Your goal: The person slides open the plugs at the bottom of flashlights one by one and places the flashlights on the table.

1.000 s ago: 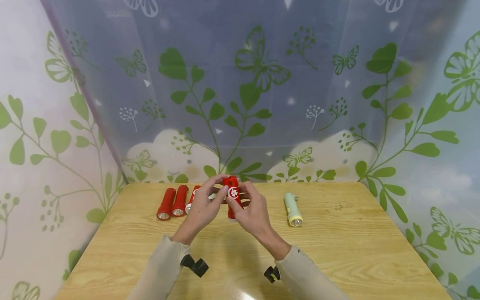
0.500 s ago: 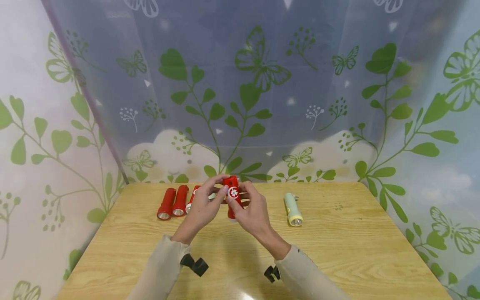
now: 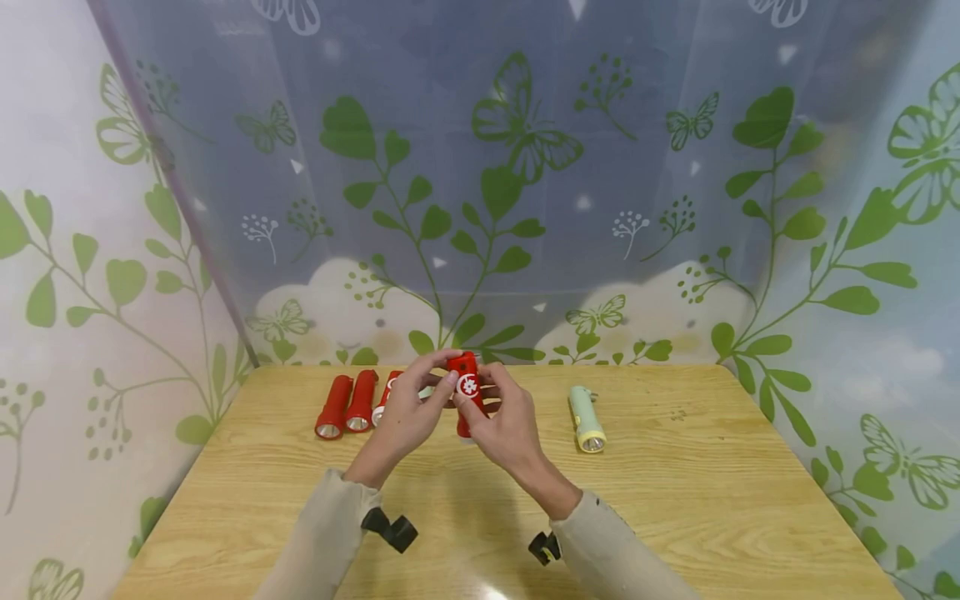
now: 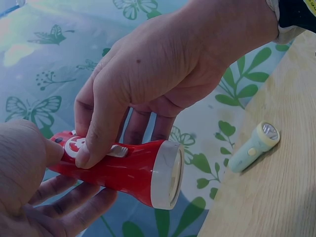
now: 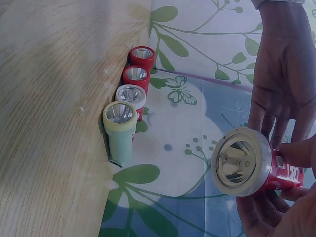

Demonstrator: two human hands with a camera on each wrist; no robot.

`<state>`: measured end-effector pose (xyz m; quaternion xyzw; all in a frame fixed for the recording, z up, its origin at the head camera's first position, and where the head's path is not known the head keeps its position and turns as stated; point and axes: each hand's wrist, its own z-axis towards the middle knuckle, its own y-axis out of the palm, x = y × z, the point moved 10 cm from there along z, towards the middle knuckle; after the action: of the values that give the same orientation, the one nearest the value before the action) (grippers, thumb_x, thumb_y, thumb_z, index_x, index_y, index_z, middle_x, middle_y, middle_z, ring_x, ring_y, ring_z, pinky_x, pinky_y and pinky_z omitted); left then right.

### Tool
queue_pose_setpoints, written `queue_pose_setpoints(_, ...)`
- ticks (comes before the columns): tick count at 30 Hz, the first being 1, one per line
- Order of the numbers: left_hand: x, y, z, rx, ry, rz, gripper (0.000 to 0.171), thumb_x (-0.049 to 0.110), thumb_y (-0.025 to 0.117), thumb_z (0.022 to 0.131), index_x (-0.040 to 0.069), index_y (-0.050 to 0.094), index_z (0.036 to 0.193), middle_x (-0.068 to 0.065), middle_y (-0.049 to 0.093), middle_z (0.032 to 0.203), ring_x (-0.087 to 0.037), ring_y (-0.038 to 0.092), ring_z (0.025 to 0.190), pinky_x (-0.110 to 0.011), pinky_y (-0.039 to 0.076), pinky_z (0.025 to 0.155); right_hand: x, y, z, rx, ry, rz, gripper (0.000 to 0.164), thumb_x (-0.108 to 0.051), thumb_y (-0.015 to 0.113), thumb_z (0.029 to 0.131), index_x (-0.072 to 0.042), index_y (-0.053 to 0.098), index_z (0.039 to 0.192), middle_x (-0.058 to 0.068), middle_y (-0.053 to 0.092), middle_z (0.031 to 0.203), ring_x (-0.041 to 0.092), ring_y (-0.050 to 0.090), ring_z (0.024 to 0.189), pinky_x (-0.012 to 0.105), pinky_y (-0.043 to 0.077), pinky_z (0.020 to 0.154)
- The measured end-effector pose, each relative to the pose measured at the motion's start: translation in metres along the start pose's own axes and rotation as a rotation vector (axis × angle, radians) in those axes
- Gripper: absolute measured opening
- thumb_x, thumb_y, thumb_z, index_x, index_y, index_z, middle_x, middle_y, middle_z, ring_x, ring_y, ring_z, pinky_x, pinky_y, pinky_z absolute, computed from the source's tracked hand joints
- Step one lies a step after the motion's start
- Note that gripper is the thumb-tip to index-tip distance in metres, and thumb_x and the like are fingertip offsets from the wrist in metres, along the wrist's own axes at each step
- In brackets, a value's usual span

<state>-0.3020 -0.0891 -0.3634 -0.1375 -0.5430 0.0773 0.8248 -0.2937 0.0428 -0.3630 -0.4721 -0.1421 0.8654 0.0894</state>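
Gripping the held red flashlight (image 3: 468,387) from its 9 o'clock side, the left hand (image 3: 412,404) lays its thumb near the tail end, with its fingers curving behind the barrel; the gap between thumb and fingers is only as wide as the flashlight. From 3 o'clock the right hand (image 3: 510,412) holds the same barrel just as narrowly, its thumb against the round white emblem (image 3: 468,386) and its fingers behind. Both hands keep the flashlight raised off the wooden table (image 3: 675,500), tail toward 12 o'clock, white-rimmed lens (image 4: 168,175) toward 6 o'clock. At 9 o'clock on the table lies a row of 4 flashlights: 2 all-red flashlights (image 3: 333,408) furthest out, then 1 white-rimmed red flashlight (image 5: 131,96), then 1 pale green flashlight (image 5: 121,145) with a yellow rim, mostly hidden behind the left hand in the head view. At 3 o'clock, well apart from the hands, lies a lone green flashlight (image 3: 585,417), its yellow-rimmed lens toward 6 o'clock. Light sleeves (image 3: 318,533) reach in from 7 and 5 o'clock, and a leaf-and-butterfly backdrop (image 3: 480,275) hangs at 12 o'clock.
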Motion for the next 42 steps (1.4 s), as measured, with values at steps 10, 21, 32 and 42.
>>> queue_pose_setpoints(10, 0.006, 0.003, 0.000, -0.008, 0.004, 0.038, 0.034, 0.018, 0.055, 0.105, 0.018, 0.059, 0.139, -0.011, 0.059, 0.127, -0.027, 0.067, 0.103, -0.031, 0.063, 0.082, -0.004, -0.002, 0.000, 0.003, -0.016, -0.017, 0.029, -0.015, 0.075, 0.092, -0.013, 0.065, 0.118, 0.009, 0.074, 0.106, 0.023, 0.074, 0.088, 0.032, 0.062, 0.072)
queue_pose_setpoints(21, 0.007, 0.004, 0.000, -0.017, 0.017, 0.045, 0.037, 0.017, 0.055, 0.105, 0.017, 0.058, 0.142, -0.012, 0.058, 0.123, -0.026, 0.065, 0.100, -0.038, 0.064, 0.083, -0.003, -0.001, 0.001, 0.004, -0.026, -0.010, 0.029, -0.019, 0.076, 0.092, -0.014, 0.065, 0.119, 0.008, 0.074, 0.105, 0.022, 0.073, 0.087, 0.033, 0.062, 0.071)
queue_pose_setpoints(32, 0.001, 0.002, 0.001, -0.024, -0.019, 0.030, 0.037, 0.018, 0.054, 0.106, 0.017, 0.057, 0.143, -0.013, 0.058, 0.127, -0.028, 0.067, 0.103, -0.033, 0.063, 0.080, 0.005, 0.001, 0.003, -0.044, 0.059, 0.003, 0.037, -0.017, 0.076, 0.091, -0.010, 0.061, 0.124, 0.011, 0.073, 0.109, 0.022, 0.072, 0.094, 0.031, 0.062, 0.075)
queue_pose_setpoints(42, -0.011, 0.003, 0.003, 0.002, -0.109, -0.118, 0.040, 0.018, 0.049, 0.108, 0.020, 0.046, 0.147, -0.015, 0.054, 0.133, -0.029, 0.066, 0.110, -0.037, 0.063, 0.084, 0.019, -0.003, 0.008, -0.068, 0.169, 0.034, 0.044, -0.022, 0.075, 0.090, -0.008, 0.058, 0.129, 0.012, 0.070, 0.112, 0.023, 0.069, 0.089, 0.034, 0.062, 0.072)
